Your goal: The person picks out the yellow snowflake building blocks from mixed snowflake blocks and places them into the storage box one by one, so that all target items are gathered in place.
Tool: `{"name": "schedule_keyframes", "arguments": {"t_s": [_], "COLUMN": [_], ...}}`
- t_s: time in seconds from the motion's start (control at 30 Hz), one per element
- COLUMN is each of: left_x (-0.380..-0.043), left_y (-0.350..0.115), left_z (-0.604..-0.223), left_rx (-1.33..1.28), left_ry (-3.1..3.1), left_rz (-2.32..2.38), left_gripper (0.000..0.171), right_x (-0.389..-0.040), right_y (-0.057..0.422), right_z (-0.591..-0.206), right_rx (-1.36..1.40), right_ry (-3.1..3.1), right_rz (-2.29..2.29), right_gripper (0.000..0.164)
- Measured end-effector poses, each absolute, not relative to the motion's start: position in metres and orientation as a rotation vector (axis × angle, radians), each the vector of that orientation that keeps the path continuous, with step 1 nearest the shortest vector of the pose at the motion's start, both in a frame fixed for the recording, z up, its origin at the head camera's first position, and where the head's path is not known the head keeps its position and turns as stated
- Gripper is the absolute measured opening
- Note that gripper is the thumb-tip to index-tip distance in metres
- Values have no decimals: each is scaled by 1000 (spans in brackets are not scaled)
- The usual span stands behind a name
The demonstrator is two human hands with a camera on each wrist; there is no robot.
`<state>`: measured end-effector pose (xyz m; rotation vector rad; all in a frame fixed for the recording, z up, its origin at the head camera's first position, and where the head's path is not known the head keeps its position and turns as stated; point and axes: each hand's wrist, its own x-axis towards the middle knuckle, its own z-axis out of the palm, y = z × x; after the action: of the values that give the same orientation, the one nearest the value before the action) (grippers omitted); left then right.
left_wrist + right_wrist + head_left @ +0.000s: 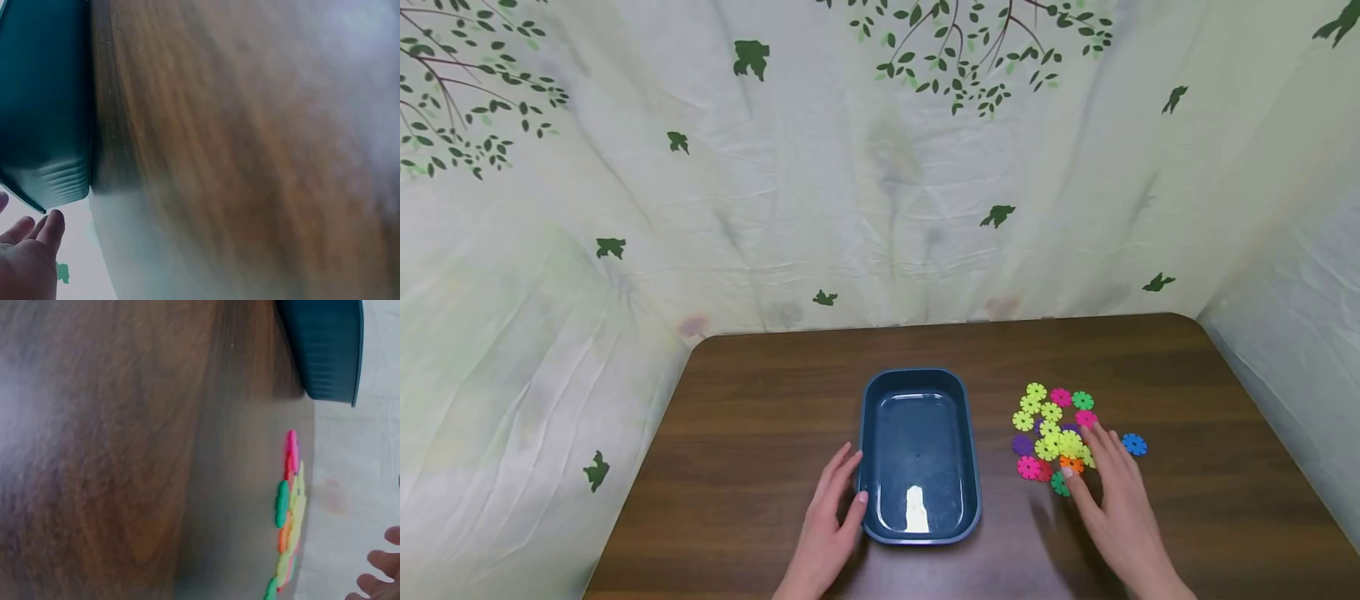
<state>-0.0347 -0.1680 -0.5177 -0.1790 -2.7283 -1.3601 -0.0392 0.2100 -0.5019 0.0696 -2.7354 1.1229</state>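
Note:
A dark blue rectangular tray (917, 450) rests on the wooden table. At its left rim is my left hand (827, 525), fingers relaxed and fingertips right by the edge; the left wrist view shows that hand (31, 256) near the ribbed corner of the tray (44, 112). To the right lies a loose pile of flower-shaped plastic discs (1049, 431) in yellow, pink, purple, green, red and orange. My right hand (1120, 508) hovers over the near right side of the pile with spread fingers, holding nothing, and covers some discs. In the right wrist view its fingertips (379, 557) stand above the discs (291, 519).
A blue disc (1135, 444) lies apart, right of the pile. Behind the brown table (775, 392) hangs a pale cloth (850, 167) printed with leaves and birds, and the cloth also runs down the left and right sides.

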Motion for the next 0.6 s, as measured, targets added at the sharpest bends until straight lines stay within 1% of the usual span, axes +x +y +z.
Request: {"name": "schedule_keyframes", "arguments": {"t_s": [0.13, 0.47, 0.6], "left_x": [-35, -33, -33], "left_y": [-168, -168, -168], "left_z": [-520, -520, -519], "left_rx": [-209, -187, -167], "left_ry": [-2674, -2652, -2650], "left_rz": [-1457, -1538, -1558], "left_gripper": [53, 51, 49], "right_x": [-42, -50, -52], "right_y": [215, 232, 237], "right_z": [-505, -511, -514], "right_rx": [60, 28, 5], "right_ry": [-2737, -2772, -2808], "right_rz": [1109, 978, 957], "right_gripper": [63, 41, 38]}}
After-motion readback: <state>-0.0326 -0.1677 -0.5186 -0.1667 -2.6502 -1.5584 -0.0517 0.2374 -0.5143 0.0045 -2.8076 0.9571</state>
